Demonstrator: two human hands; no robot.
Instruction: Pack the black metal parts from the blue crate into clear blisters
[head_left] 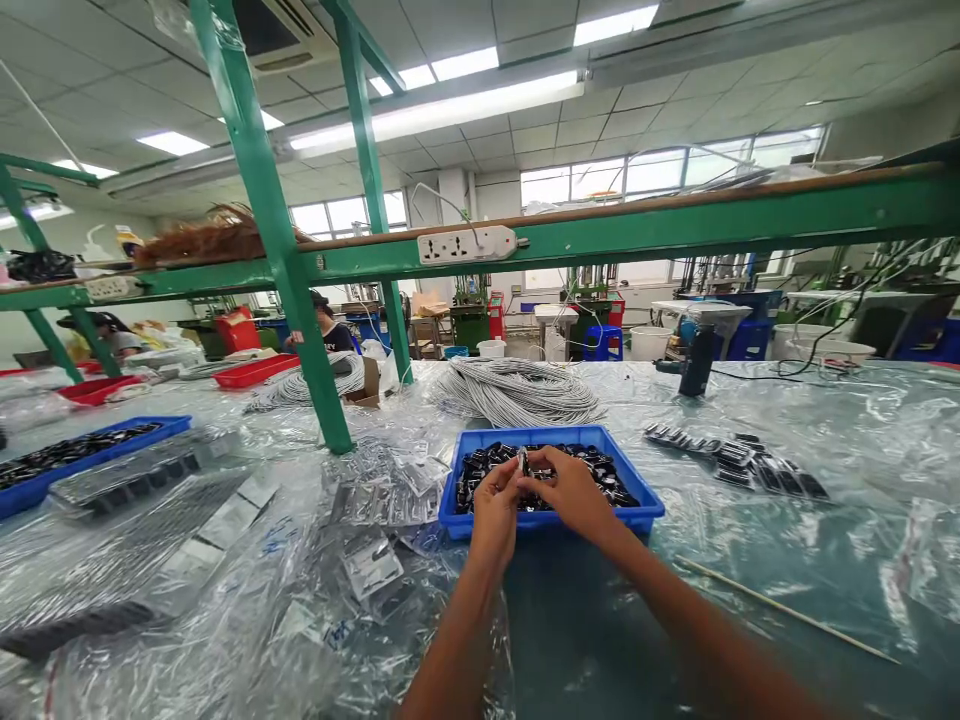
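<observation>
Over a blue tray (551,435) heaped with small black parts (600,470), my two hands meet. Between their fingertips is a small black and silvery part (523,460), too small to name. My left hand (496,500) pinches it from the left. My right hand (566,485) closes on it from the right, thumb and forefinger at the part. The fingers hide much of it. Left of the tray lie clear plastic packs (390,500) with silvery pieces. To its right, rows of black and silver parts (772,475) rest on the plastic-covered table.
Coiled grey cable (517,390) lies behind the tray. A green post (292,280) rises at the left, carrying a shelf with a power strip (466,245). Another blue tray (169,430) stands far left. A thin stick (787,608) lies at right. Two people sit beyond the posts.
</observation>
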